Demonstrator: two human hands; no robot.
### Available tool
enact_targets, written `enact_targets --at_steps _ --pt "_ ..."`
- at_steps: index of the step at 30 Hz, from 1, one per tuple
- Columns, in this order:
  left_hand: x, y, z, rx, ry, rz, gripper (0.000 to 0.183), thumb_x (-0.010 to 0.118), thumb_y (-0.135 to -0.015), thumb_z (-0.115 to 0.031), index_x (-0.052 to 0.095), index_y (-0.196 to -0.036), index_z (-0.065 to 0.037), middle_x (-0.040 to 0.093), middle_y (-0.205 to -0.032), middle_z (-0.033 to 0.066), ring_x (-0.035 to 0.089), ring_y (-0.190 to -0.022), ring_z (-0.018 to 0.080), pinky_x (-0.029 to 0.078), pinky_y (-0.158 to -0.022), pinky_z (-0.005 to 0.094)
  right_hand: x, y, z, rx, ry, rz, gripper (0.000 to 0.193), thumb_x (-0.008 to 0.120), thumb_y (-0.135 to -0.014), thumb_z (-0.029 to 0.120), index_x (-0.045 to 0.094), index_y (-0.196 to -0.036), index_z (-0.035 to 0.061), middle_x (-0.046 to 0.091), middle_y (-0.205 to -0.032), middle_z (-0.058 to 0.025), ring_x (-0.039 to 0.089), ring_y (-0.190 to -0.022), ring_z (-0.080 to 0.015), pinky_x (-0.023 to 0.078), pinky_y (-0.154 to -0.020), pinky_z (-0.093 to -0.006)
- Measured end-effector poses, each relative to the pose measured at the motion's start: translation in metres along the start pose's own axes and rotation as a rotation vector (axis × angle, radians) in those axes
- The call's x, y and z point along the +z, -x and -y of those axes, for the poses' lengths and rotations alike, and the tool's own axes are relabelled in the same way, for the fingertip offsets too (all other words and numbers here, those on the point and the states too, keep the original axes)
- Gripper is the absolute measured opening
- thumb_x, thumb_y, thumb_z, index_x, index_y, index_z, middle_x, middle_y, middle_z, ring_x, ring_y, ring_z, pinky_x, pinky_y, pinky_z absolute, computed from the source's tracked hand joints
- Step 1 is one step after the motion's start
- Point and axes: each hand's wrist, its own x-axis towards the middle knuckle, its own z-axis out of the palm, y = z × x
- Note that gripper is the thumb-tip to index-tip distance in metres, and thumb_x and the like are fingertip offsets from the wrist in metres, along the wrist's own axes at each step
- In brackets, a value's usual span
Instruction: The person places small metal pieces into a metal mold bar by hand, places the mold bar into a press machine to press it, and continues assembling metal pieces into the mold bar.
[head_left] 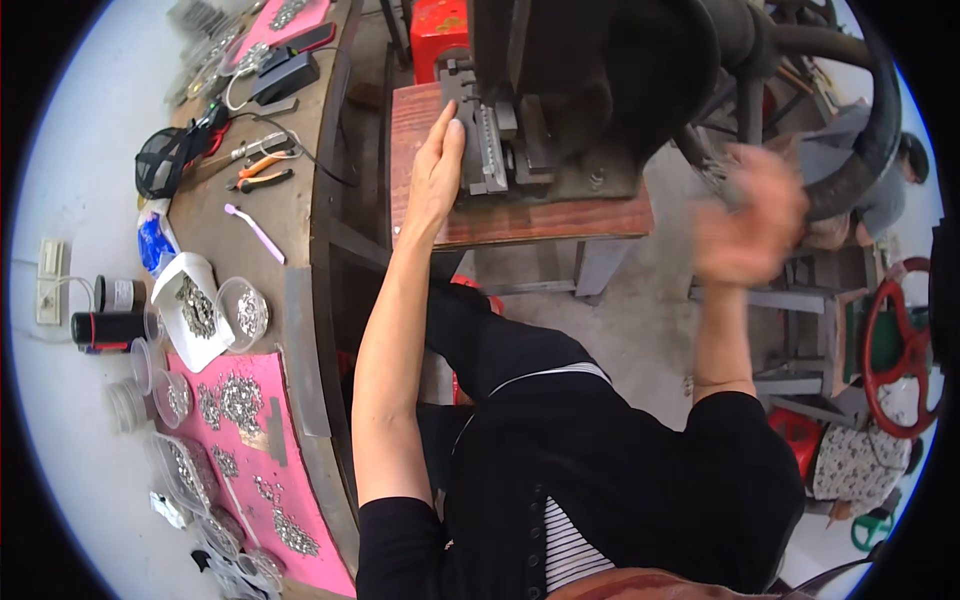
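My left hand (438, 170) lies along the near-left side of a dark metal die block (487, 150), its fingers stretched out and held together, touching the block's edge. The block sits on the bed of a black hand press (610, 90), and a bright toothed metal strip runs along it. My right hand (750, 220) is raised in the air to the right of the press, near the thick curved rim of its handwheel (850, 190). Motion blurs that hand, so its fingers cannot be made out and whether it touches the rim is unclear.
The press stands on a reddish wooden stand (540, 222). Left is a workbench with orange-handled pliers (265, 172), a purple toothbrush (255, 233), a white tray (195, 335) and a pink mat (290, 440) bearing small metal parts. At right, other people work near a red handwheel (905, 350).
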Motion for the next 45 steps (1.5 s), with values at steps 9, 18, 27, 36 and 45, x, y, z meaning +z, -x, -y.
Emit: enact_targets --at_steps 9,18,27,36,45 --pt "0.009 0.048 -0.003 0.202 -0.328 0.104 0.104 0.085 -0.075 -0.049 0.038 -0.153 0.003 0.036 -0.161 0.02 0.026 -0.153 0.0333 0.012 -0.124 0.0533 -0.041 0.033 -0.061 0.894 -0.253 -0.399 0.017 0.073 -0.09 0.0 0.059 -0.1 0.0008 0.067 -0.087 -0.0066 0.065 -0.077 -0.0129 0.051 -0.077 -0.0284" --pt "0.012 0.025 -0.004 0.243 -0.499 0.13 0.104 0.085 -0.073 -0.049 0.041 -0.151 0.004 0.04 -0.158 0.0206 0.027 -0.152 0.038 0.011 -0.123 0.0568 -0.117 -0.098 -0.109 0.822 -0.007 0.11 0.037 0.076 -0.089 0.032 0.066 -0.104 -0.001 0.061 -0.075 -0.0027 0.054 -0.065 -0.0099 0.041 -0.064 -0.0237" --pt "0.021 -0.002 -0.002 0.224 -0.559 0.161 0.102 0.084 -0.074 -0.053 0.044 -0.15 0.002 0.044 -0.156 0.0192 0.027 -0.152 0.0348 0.011 -0.124 0.0544 -0.126 -0.188 -0.191 1.037 0.041 0.345 0.047 0.068 -0.095 0.047 0.069 -0.119 0.0073 0.038 -0.073 0.0055 0.038 -0.062 -0.0041 0.029 -0.058 -0.0185" --pt "0.021 -0.002 0.001 0.244 -0.548 0.158 0.1 0.083 -0.075 -0.052 0.044 -0.149 0.003 0.048 -0.153 0.021 0.036 -0.149 0.0321 0.014 -0.123 0.0545 -0.102 -0.124 -0.106 0.908 -0.163 -0.138 0.03 0.065 -0.097 0.026 0.066 -0.108 -0.0022 0.057 -0.077 -0.0014 0.055 -0.068 -0.0098 0.044 -0.066 -0.0215" --pt "0.022 -0.002 0.003 0.239 -0.564 0.149 0.096 0.082 -0.077 -0.052 0.045 -0.149 0.001 0.049 -0.151 0.0213 0.035 -0.149 0.0323 0.011 -0.123 0.0556 -0.139 -0.106 -0.144 0.743 -0.029 0.283 0.03 0.07 -0.093 0.031 0.059 -0.086 0.0045 0.058 -0.072 -0.002 0.056 -0.066 -0.0107 0.043 -0.063 -0.0238"
